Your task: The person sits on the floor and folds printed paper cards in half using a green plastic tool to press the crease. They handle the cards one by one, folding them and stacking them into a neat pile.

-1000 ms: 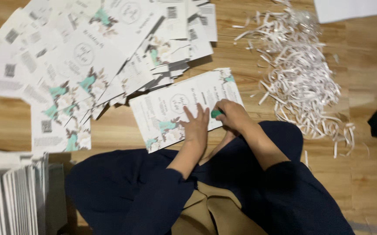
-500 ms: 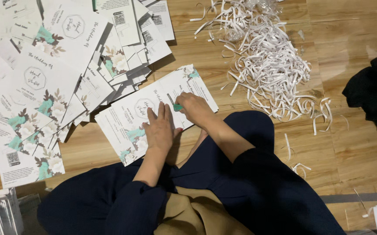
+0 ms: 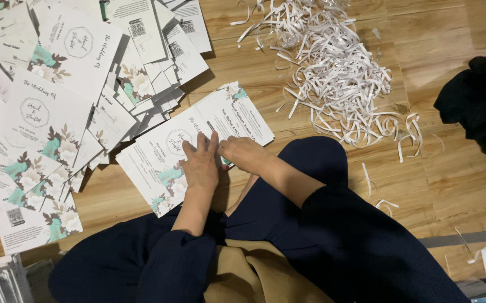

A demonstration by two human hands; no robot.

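A white invitation sheet (image 3: 158, 163) with teal flower print lies on the wooden floor in front of my crossed legs. My left hand (image 3: 201, 165) rests flat on its middle, fingers straight and pressed down. My right hand (image 3: 244, 154) sits right beside it, touching it. The right fingers are curled shut with the tips down on the sheet next to my left index finger. What the tips pinch is hidden. A bit of teal shows under the right hand.
A big spread of the same printed cards (image 3: 57, 112) covers the floor at the left and back. A heap of thin white paper strips (image 3: 338, 84) lies at the back right, with loose strips (image 3: 369, 179) near my knee. Dark cloth (image 3: 478, 106) is at the right edge.
My two hands have drawn together on the middle of the sheet. The view has slid, so the card pile and strips sit differently in frame.
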